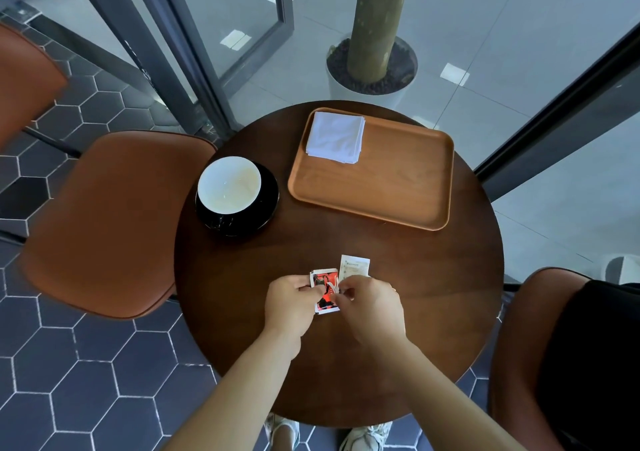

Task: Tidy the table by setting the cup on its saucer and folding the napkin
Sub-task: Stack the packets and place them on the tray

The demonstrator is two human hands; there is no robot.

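A white cup (229, 184), empty with a pale residue inside, stands on a black saucer (258, 216) at the left of the round wooden table (433, 294). A folded white napkin (335, 137) lies in the far left corner of a wooden tray (398, 187). Near the table's front, my left hand (292, 300) and my right hand (372, 303) both pinch a small red, black and white printed packet (325, 289). A white paper slip (354, 267) lies just behind my right hand, partly hidden by it.
Brown chairs stand at the left (104, 222) and at the right (512, 346), the right one with a black thing on it. A potted tree trunk (372, 66) stands beyond the table behind glass. My shoes show below the table's front edge.
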